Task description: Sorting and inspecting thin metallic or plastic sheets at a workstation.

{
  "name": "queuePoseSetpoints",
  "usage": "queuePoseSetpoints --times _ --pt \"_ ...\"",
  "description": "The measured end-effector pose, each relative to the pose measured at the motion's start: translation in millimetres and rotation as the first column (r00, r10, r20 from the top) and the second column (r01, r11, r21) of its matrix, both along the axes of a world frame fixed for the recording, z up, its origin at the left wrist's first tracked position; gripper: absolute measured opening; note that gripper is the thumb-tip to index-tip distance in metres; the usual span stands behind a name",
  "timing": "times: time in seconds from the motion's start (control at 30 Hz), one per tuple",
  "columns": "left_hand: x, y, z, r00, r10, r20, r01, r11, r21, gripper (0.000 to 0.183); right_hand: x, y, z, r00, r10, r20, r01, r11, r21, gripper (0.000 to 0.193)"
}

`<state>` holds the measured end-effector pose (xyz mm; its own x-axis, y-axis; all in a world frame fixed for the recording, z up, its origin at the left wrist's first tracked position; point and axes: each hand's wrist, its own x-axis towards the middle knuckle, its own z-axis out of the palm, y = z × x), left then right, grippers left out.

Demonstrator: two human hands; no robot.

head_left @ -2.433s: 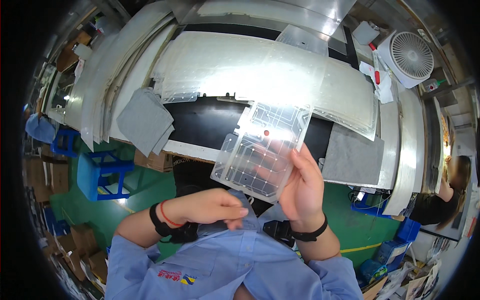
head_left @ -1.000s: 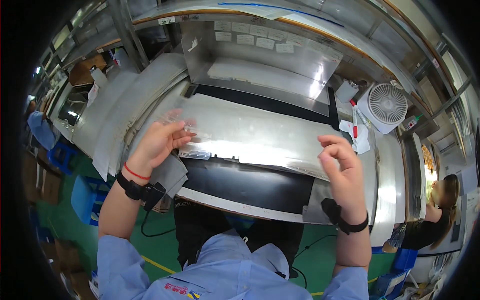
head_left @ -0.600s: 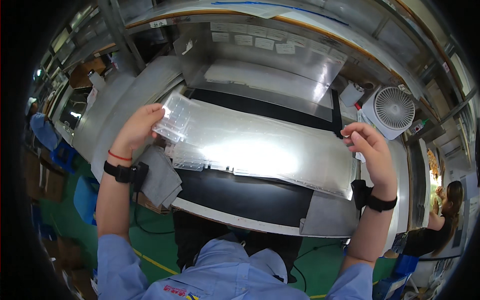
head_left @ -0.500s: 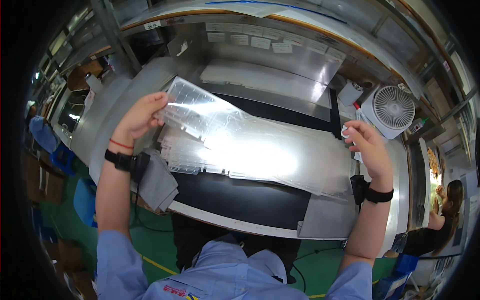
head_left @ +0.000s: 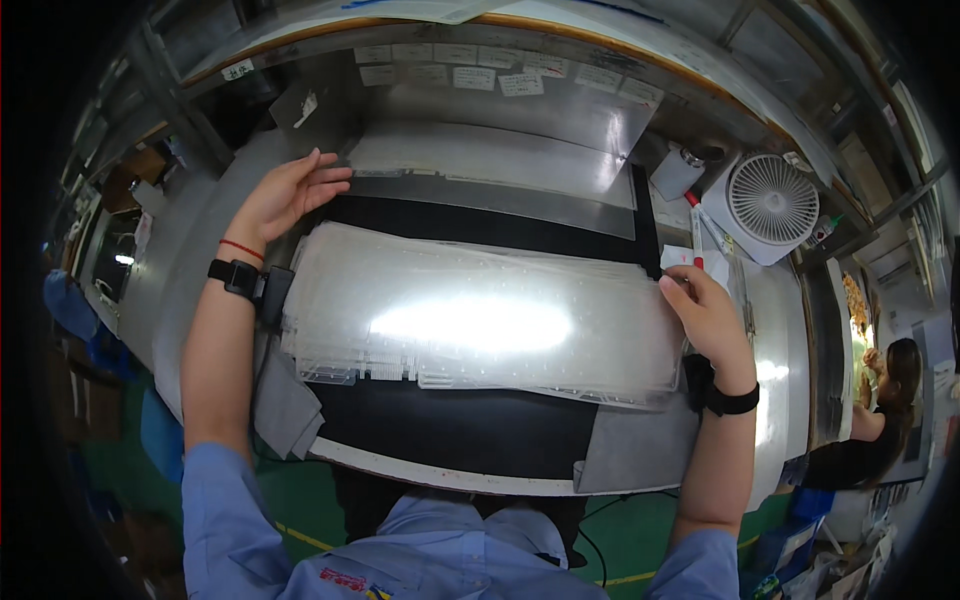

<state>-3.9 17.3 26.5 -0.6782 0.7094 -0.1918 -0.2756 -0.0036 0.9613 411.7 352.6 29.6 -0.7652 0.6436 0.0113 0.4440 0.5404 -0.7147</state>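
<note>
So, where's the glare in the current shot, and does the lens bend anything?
Head view: a white glare patch washes out detail mid-surface on the stack of translucent sheets; head view, top: the overhead shelf edge bows upward; head view, corners: they fall to black.

White fan (head_left: 772,200) beside a pale bottle (head_left: 677,174), paper labels (head_left: 473,78), green floor (head_left: 308,503)

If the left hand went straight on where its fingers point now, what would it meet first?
The left hand points rightward across the picture; the first thing in line looks like the left end of the pale sheets at the back, though depth is unclear.
</note>
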Motion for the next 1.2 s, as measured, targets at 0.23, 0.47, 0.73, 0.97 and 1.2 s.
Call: queuePoseSetpoints --times 0.23,0.47,0.73,0.97,1.2 --pt "8 -16 -6 0.995 -0.067 -0.079 0.065 0.998 -0.022 0.042 9 2 10 0.997 0.072 0.027 -0.071 0.997 -0.039 0.027" --pt "15 -23 1 0.989 -0.1 -0.112 0.1 0.995 -0.006 0.041 -7 -18 13 0.97 0.086 -0.226 -0.143 0.958 -0.25 0.016" --pt "17 -21 -5 0.936 -0.316 -0.155 0.298 0.946 -0.129 0.046 -9 -14 4 0.909 -0.021 -0.417 -0.13 0.935 -0.33 0.018" --pt "21 -15 -4 0.938 -0.244 -0.248 0.24 0.97 -0.046 0.046 -16 -19 -4 0.915 0.105 -0.39 -0.216 0.943 -0.252 0.042" --pt "24 -14 -3 0.958 -0.161 -0.236 0.172 0.985 0.026 0.04 -15 -15 -1 0.964 0.068 -0.257 -0.152 0.933 -0.326 0.027"
